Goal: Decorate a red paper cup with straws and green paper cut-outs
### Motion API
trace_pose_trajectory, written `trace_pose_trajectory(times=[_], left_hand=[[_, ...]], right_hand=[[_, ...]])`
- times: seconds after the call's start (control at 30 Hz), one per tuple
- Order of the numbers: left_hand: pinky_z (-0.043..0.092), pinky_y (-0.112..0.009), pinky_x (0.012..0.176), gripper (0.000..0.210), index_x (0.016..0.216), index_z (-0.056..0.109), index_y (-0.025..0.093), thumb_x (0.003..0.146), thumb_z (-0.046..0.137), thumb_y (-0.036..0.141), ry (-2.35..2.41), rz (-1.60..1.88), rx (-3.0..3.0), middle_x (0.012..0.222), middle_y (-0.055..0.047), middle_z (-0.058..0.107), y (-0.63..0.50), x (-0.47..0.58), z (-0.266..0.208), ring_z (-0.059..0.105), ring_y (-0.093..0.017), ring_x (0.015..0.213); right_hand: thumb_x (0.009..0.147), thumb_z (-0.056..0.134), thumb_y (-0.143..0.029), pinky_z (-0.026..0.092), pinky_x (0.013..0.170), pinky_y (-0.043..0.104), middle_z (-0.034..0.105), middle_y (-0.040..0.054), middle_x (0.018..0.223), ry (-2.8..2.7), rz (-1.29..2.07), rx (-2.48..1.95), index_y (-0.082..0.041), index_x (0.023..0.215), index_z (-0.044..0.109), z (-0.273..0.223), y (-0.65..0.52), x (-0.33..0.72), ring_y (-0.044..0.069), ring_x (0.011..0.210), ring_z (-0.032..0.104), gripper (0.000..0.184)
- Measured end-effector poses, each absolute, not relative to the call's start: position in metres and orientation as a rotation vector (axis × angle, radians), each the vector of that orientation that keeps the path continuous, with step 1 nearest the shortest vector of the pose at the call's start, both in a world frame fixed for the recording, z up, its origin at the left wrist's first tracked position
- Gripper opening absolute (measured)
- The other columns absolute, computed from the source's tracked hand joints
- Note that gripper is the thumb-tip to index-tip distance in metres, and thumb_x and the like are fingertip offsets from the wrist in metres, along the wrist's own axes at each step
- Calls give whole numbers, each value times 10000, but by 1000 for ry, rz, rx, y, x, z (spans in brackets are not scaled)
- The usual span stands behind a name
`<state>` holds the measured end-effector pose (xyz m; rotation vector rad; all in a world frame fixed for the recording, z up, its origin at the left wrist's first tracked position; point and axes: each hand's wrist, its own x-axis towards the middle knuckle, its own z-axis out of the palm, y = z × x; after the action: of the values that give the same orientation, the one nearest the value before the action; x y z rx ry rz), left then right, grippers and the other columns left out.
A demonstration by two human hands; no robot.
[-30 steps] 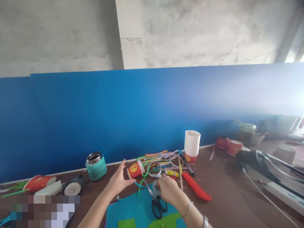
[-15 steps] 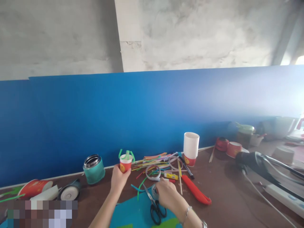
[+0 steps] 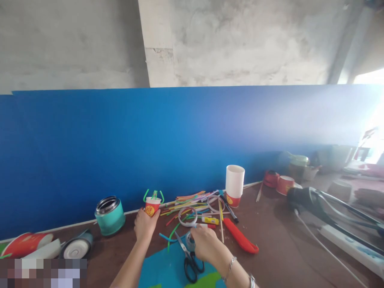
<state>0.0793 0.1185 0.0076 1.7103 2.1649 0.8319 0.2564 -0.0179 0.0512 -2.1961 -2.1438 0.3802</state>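
Observation:
My left hand (image 3: 146, 226) is closed around a small red and white paper cup (image 3: 153, 207). Bent green straws (image 3: 154, 195) stick up out of the cup. Over the table, my right hand (image 3: 206, 243) is closed with its fingertips at a small clear tape roll (image 3: 189, 242), partly hidden by the fingers. Black-handled scissors (image 3: 190, 262) lie partly open just below it, on blue and green sheets (image 3: 159, 266). Two larger tape rings, one of them a pale roll (image 3: 187, 217), rest among many coloured straws (image 3: 181, 205) behind that hand.
A tall white stack of paper cups (image 3: 235, 184) stands by the blue partition (image 3: 192, 136). The red-handled knife-like tool (image 3: 240, 237) lies to the right. Further right are a black cabled device (image 3: 318, 208) and a power strip (image 3: 351, 244). At left stands an open teal flask (image 3: 109, 218).
The whole view has shifted, so the things on the table appear a little further left. The cup in my left hand has turned to show more of its yellow emblem.

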Motion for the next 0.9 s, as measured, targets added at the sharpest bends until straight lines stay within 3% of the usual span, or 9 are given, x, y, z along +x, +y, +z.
trace_pose_trajectory(times=[0.23, 0.43, 0.6, 0.73, 0.83, 0.9], left_hand=[[414, -494, 839, 756, 1183, 438, 57, 700, 495, 636, 2233, 768, 1669, 1075, -244, 615, 119, 83, 12, 538, -395, 1061], [399, -495, 875, 920, 1283, 344, 33, 650, 520, 676, 2266, 792, 1664, 1174, -256, 558, 117, 85, 9, 487, -408, 1117], [381, -524, 901, 1023, 1339, 242, -46, 648, 564, 636, 2283, 832, 1673, 1238, -317, 477, 114, 81, 18, 425, -446, 1168], [344, -466, 987, 849, 1365, 233, 1, 732, 573, 452, 2192, 916, 1845, 1327, -261, 416, 87, 69, 27, 366, -375, 1248], [375, -418, 995, 547, 1287, 422, 124, 782, 526, 307, 1637, 1026, 2345, 1264, -157, 520, 40, 53, 12, 460, -281, 1196], [420, -399, 964, 399, 1181, 548, 250, 783, 554, 283, 1197, 883, 2636, 1220, -86, 576, 2, 43, -10, 504, -257, 1164]], right_hand=[[665, 527, -31, 470, 765, 296, 694, 143, 995, -2128, 339, -2168, -142, 955, 669, 60, -22, 259, 285, 965, 636, 341], [689, 537, -99, 479, 739, 317, 694, 155, 977, -2179, 365, -2108, -134, 954, 666, 57, -25, 239, 293, 938, 642, 297], [633, 603, -93, 487, 780, 338, 660, 208, 1030, -2215, 380, -2097, -70, 1056, 632, 52, -31, 221, 320, 984, 615, 425], [643, 562, -22, 503, 744, 352, 640, 246, 1054, -2166, 378, -2172, -37, 1128, 589, 46, -28, 216, 325, 961, 627, 485], [648, 553, -5, 491, 757, 339, 651, 234, 1042, -2147, 379, -2179, -53, 1090, 612, 44, -25, 220, 317, 972, 626, 449], [657, 566, -36, 473, 772, 316, 667, 197, 1028, -2153, 383, -2139, -88, 1056, 628, 45, -24, 225, 299, 984, 621, 408]])
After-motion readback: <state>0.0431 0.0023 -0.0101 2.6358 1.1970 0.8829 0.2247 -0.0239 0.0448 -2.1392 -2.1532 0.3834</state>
